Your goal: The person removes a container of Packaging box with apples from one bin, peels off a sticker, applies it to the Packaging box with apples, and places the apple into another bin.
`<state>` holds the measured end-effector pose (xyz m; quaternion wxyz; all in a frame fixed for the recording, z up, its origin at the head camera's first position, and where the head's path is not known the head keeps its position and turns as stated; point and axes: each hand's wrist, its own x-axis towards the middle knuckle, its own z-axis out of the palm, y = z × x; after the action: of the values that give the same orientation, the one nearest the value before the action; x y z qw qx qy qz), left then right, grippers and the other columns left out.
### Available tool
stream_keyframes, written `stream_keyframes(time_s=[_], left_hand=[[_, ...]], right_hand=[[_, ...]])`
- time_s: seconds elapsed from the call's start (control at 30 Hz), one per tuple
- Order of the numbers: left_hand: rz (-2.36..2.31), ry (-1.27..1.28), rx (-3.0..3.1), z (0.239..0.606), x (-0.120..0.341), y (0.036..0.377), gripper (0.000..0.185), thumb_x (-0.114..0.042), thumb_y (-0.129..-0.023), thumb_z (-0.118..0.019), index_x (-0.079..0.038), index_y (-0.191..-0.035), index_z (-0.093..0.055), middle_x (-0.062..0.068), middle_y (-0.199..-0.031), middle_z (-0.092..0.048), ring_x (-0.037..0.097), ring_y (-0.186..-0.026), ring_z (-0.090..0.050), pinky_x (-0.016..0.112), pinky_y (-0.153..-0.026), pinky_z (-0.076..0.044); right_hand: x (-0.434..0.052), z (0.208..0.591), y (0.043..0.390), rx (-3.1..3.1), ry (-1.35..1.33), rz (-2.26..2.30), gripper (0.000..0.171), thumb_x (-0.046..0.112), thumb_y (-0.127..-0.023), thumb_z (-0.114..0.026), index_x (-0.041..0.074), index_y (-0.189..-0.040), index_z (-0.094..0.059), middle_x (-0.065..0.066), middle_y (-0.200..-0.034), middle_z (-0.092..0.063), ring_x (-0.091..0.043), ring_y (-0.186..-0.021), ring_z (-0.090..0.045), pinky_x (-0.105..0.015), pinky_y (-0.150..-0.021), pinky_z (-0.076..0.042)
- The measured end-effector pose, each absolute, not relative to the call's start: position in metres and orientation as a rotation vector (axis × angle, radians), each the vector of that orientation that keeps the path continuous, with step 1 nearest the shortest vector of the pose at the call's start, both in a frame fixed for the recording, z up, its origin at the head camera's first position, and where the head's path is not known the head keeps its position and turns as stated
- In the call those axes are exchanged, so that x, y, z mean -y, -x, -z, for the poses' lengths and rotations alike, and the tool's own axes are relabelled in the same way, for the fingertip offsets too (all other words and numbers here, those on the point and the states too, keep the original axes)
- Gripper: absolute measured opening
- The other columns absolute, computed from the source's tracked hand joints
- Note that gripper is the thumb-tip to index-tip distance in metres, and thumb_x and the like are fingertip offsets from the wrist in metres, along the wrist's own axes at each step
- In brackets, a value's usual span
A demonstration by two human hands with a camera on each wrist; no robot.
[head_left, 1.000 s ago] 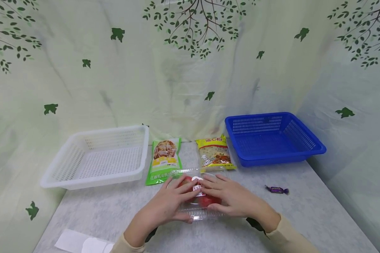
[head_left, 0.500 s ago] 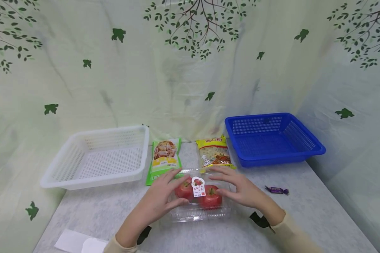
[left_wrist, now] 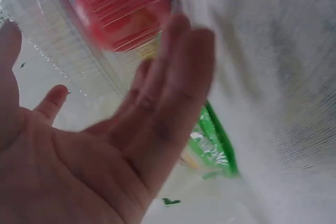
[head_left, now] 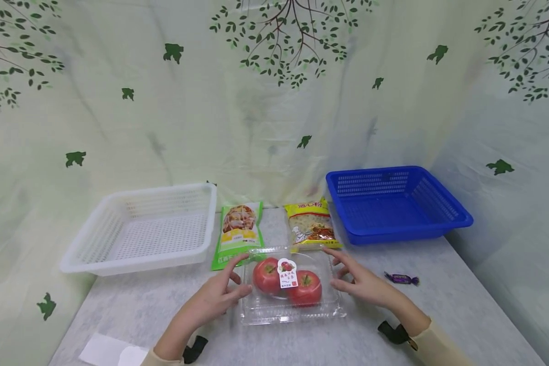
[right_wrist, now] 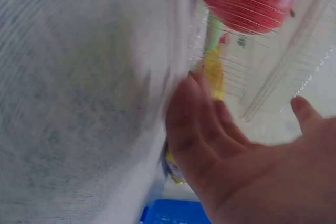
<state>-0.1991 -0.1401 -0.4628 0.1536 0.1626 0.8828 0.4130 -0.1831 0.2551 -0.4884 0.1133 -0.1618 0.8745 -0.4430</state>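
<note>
Tomato clamshell [head_left: 289, 286] | on tabletop [head_left: 439, 315] near its front edge, lid closed | my left hand [head_left: 215, 297] and right hand [head_left: 363, 282] flank it, fingers spread, gripping nothing | both baskets unfilled

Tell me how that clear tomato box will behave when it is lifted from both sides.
The clear box looks thin-walled, so it would probably flex or crackle if squeezed. The two tomatoes fill much of it, so it is likely rather heavy for its size. Their round shape suggests they may shift if the box tilts, so a level lift seems safer.
</note>
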Motion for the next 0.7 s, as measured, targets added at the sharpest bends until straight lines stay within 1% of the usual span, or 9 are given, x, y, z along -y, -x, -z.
stream_keyframes(time_s=[0.07, 0.13, 0.23, 0.3, 0.4, 0.5, 0.57, 0.63, 0.7], left_hand=[[-1.222, -0.478, -2.423, 0.467, 0.144, 0.2, 0.071, -0.039, -0.104, -0.068, -0.03, -0.162, -0.029, 0.014, -0.108, -0.066, 0.023, -0.073, -0.069, 0.037, -0.057, -0.057], [-1.267, -0.497, -2.34, 0.47, 0.147, 0.201, 0.067, -0.036, -0.106, -0.066, -0.027, -0.161, -0.028, 0.015, -0.101, -0.066, 0.026, -0.071, -0.07, 0.038, -0.053, -0.057], [-1.34, -0.51, -2.266, 0.475, 0.149, 0.204, 0.064, -0.031, -0.106, -0.066, -0.024, -0.159, -0.031, 0.016, -0.096, -0.067, 0.029, -0.071, -0.07, 0.038, -0.053, -0.058], [-1.384, -0.497, -2.239, 0.476, 0.149, 0.205, 0.064, -0.029, -0.106, -0.067, -0.024, -0.159, -0.032, 0.016, -0.097, -0.067, 0.03, -0.073, -0.071, 0.038, -0.052, -0.057], [-1.431, -0.46, -2.211, 0.478, 0.148, 0.205, 0.066, -0.028, -0.104, -0.07, -0.024, -0.159, -0.034, 0.015, -0.096, -0.068, 0.03, -0.073, -0.071, 0.039, -0.052, -0.057], [-1.464, -0.424, -2.185, 0.479, 0.146, 0.205, 0.066, -0.027, -0.103, -0.071, -0.026, -0.158, -0.035, 0.011, -0.093, -0.066, 0.029, -0.072, -0.07, 0.04, -0.052, -0.057], [-1.475, -0.415, -2.182, 0.479, 0.144, 0.204, 0.066, -0.026, -0.102, -0.072, -0.026, -0.158, -0.036, 0.009, -0.09, -0.065, 0.028, -0.071, -0.07, 0.041, -0.053, -0.058], [-1.485, -0.409, -2.181, 0.479, 0.142, 0.203, 0.066, -0.025, -0.102, -0.073, -0.026, -0.157, -0.037, 0.006, -0.088, -0.064, 0.028, -0.071, -0.069, 0.042, -0.054, -0.059], [-1.495, -0.402, -2.18, 0.479, 0.141, 0.203, 0.067, -0.024, -0.101, -0.073, -0.026, -0.157, -0.037, 0.005, -0.087, -0.063, 0.027, -0.071, -0.069, 0.043, -0.056, -0.06]], right_hand=[[-0.256, 0.489, 0.183, -2.488, 0.47, 1.301, 0.076, 0.035, -0.107, -0.063, 0.039, -0.169, -0.02, -0.028, -0.158, -0.043, -0.039, -0.126, -0.062, -0.041, -0.082, -0.059], [-0.256, 0.49, 0.182, -2.418, 0.467, 1.316, 0.078, 0.036, -0.108, -0.061, 0.04, -0.17, -0.014, -0.03, -0.167, -0.033, -0.05, -0.135, -0.057, -0.054, -0.089, -0.06], [-0.254, 0.49, 0.18, -2.353, 0.487, 1.33, 0.08, 0.037, -0.108, -0.06, 0.038, -0.17, -0.011, -0.025, -0.175, -0.019, -0.06, -0.148, -0.041, -0.07, -0.103, -0.052], [-0.252, 0.49, 0.179, -2.319, 0.494, 1.355, 0.079, 0.036, -0.108, -0.061, 0.036, -0.171, -0.012, -0.022, -0.177, -0.015, -0.062, -0.151, -0.034, -0.075, -0.11, -0.044], [-0.249, 0.489, 0.177, -2.274, 0.447, 1.408, 0.077, 0.035, -0.107, -0.062, 0.037, -0.169, -0.018, -0.018, -0.178, -0.015, -0.061, -0.155, -0.027, -0.076, -0.117, -0.036], [-0.245, 0.487, 0.176, -2.221, 0.36, 1.473, 0.075, 0.036, -0.105, -0.064, 0.038, -0.167, -0.023, -0.019, -0.177, -0.017, -0.059, -0.158, -0.02, -0.078, -0.117, -0.033], [-0.243, 0.486, 0.176, -2.199, 0.303, 1.508, 0.074, 0.037, -0.104, -0.066, 0.038, -0.166, -0.026, -0.021, -0.176, -0.02, -0.058, -0.159, -0.018, -0.078, -0.115, -0.035], [-0.242, 0.484, 0.176, -2.188, 0.267, 1.531, 0.074, 0.036, -0.103, -0.067, 0.036, -0.166, -0.029, -0.023, -0.175, -0.022, -0.059, -0.159, -0.019, -0.078, -0.111, -0.041], [-0.242, 0.483, 0.175, -2.19, 0.243, 1.547, 0.074, 0.035, -0.102, -0.069, 0.034, -0.165, -0.031, -0.024, -0.174, -0.024, -0.06, -0.158, -0.021, -0.074, -0.105, -0.048]])
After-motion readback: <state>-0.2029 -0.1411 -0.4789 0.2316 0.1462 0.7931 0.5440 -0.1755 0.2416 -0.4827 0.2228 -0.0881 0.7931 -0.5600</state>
